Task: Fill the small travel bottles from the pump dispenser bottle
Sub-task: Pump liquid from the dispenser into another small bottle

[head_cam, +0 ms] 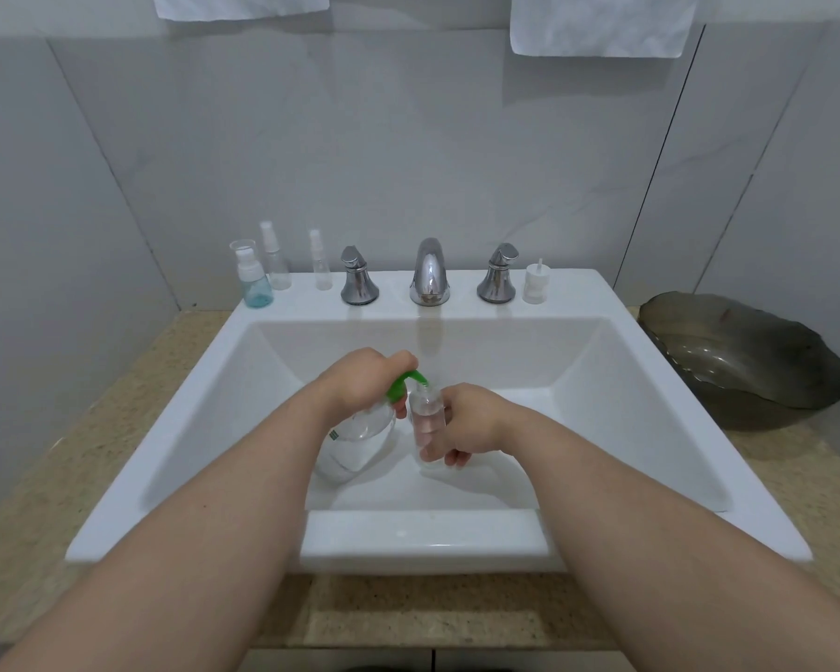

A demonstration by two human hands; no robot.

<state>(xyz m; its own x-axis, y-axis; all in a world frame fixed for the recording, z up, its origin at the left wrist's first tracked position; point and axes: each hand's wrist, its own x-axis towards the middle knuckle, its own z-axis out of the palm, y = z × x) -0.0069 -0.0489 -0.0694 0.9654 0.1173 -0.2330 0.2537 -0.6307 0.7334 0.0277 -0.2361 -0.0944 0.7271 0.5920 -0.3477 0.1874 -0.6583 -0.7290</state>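
Note:
Over the white sink basin (617,395), my left hand (360,380) grips the top of a clear pump dispenser bottle (355,438) with a green pump head (406,380). The green spout points down at the open mouth of a small clear travel bottle (425,419), which my right hand (466,421) holds upright around its side. The small bottle holds some clear liquid. On the sink's back ledge at the left stand a blue-tinted travel bottle (254,281) and two clear spray bottles (275,261) (320,261). A white pump cap (534,283) stands at the ledge's right.
A chrome faucet (429,274) with two handles (358,276) (498,274) rises at the back of the sink. A dark glass bowl (743,361) sits on the speckled counter (117,429) at the right. Two white towels (602,26) hang on the tiled wall above.

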